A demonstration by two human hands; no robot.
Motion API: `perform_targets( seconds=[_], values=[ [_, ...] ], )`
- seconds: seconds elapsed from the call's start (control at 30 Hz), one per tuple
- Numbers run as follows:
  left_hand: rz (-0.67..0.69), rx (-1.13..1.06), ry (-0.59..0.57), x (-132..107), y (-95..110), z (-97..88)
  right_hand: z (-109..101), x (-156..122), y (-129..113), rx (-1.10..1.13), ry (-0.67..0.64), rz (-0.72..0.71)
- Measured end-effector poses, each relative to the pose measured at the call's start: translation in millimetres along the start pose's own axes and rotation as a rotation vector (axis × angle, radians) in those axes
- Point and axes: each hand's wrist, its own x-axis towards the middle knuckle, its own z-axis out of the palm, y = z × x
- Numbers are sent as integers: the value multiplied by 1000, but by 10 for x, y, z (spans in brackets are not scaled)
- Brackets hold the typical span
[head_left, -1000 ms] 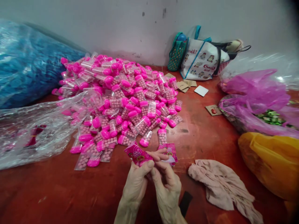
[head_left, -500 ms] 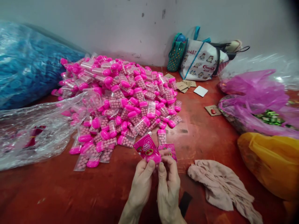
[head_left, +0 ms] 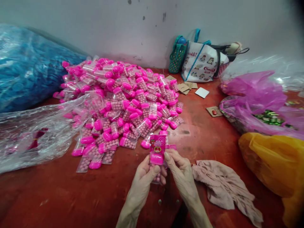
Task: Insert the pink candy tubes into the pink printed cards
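Observation:
My left hand (head_left: 142, 182) is closed around a small clear candy box (head_left: 156, 180) with pink balls inside and a pink cap. A printed magenta wrapper (head_left: 157, 143) stands up over the cap. The fingers of my right hand (head_left: 182, 172) pinch at the wrapper's right edge by the cap. Behind my hands lies another magenta wrapper (head_left: 171, 147), partly hidden. Just beyond is a large heap of similar pink-capped candy boxes (head_left: 140, 117).
A big blue-filled plastic bag (head_left: 30, 66) and clear plastic sheeting (head_left: 45, 136) lie to the left. On the right are a beige cloth (head_left: 223, 180), an orange bag (head_left: 268, 167) and a purple bag (head_left: 256, 91). Cardboard pieces (head_left: 185, 88) and a white tote bag (head_left: 201, 63) are near the wall.
The wrapper has turned from tilted to upright and sits straight over the cap. My right hand has shifted right, and more of the candy box shows between my hands.

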Motion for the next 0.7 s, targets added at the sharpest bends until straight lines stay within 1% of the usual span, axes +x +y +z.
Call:
perform_targets(
  seconds=[0.13, 0.23, 0.3, 0.37, 0.5, 0.6, 0.63, 0.7],
  values=[
    [-6, 25, -17, 2, 8, -26, -3, 5, 15, 16, 36, 37],
    [-23, 25, -22, 10, -25, -57, -2, 15, 33, 31, 22, 51],
    [-26, 23, -15, 16, -50, -61, 13, 12, 61, 60, 11, 89],
    [-7, 27, 19, 20, -67, -41, 44, 0, 95, 109, 42, 148],
    [96, 37, 129, 20, -72, 60, 154, -40, 140, 263, 185, 221],
    [151, 10, 184, 19, -60, 129, 247, -74, 153, 399, 223, 258],
    [154, -10, 195, 18, -57, 144, 272, -86, 157, 407, 228, 256],
    [153, -47, 212, 10, -59, 159, 305, -107, 167, 351, 254, 225]
  ],
)
